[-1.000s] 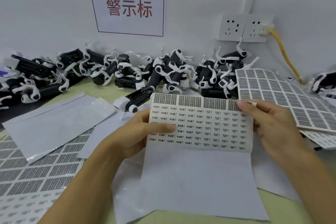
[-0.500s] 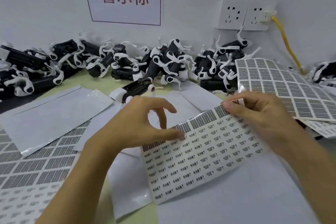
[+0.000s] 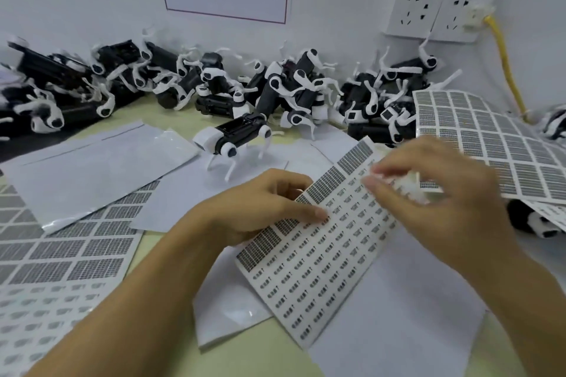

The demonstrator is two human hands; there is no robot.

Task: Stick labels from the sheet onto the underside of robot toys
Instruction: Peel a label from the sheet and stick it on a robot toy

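Note:
A label sheet (image 3: 330,254) with rows of small printed labels lies tilted on white paper in the middle of the table. My left hand (image 3: 260,208) grips its left edge, thumb pressed on top and fingers beneath. My right hand (image 3: 435,187) hovers blurred over the sheet's upper right corner, fingertips pinched on what looks like a small whitish label. One black-and-white robot toy (image 3: 235,138) stands alone just beyond the sheet. A pile of the same toys (image 3: 294,86) lies along the wall.
Another label sheet (image 3: 490,144) curls up at the right, with a toy (image 3: 533,220) partly under it. More sheets (image 3: 61,254) and white backing papers (image 3: 92,162) cover the left. Wall sockets (image 3: 428,12) and a yellow cable (image 3: 505,70) are at the back right.
The sheet went from upright in both hands to tilted flat on the table. My right hand let go of its top corner and now pinches above it. The camera moved closer.

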